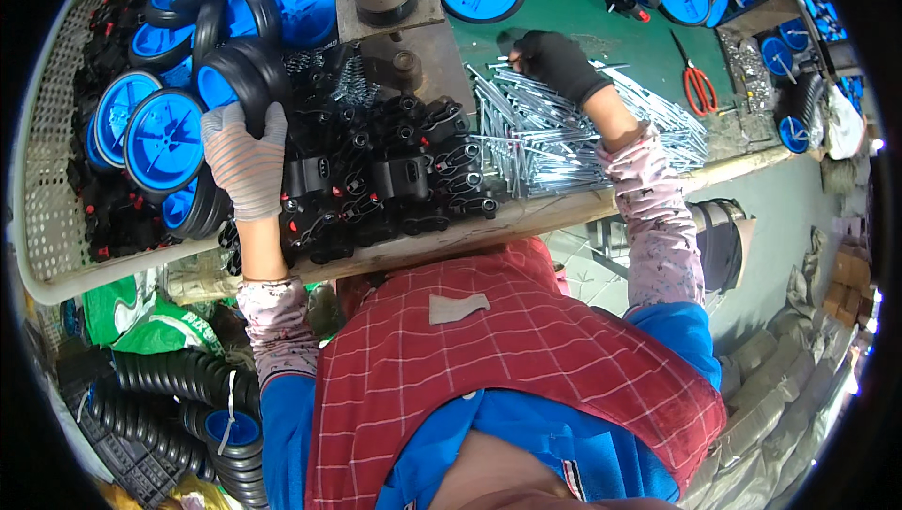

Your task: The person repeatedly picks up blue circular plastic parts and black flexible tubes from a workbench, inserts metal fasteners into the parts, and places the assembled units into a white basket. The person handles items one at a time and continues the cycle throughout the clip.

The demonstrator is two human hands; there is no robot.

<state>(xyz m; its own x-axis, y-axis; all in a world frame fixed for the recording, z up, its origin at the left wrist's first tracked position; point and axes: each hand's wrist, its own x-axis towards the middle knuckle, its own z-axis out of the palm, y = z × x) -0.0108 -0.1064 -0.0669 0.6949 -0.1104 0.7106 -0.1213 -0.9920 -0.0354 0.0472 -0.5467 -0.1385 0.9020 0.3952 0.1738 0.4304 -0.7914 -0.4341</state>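
Hands [246, 164] [556, 61] outstretched: wheel [246, 78], rods [554, 139]

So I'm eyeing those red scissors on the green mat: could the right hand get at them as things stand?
Probably yes. The right hand rests on the metal rods, and the scissors lie just to its right on open green mat, nothing between.

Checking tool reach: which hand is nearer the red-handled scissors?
Right. The right hand rests on the metal rods, left of the scissors; the left hand grips a blue wheel far across the bench.
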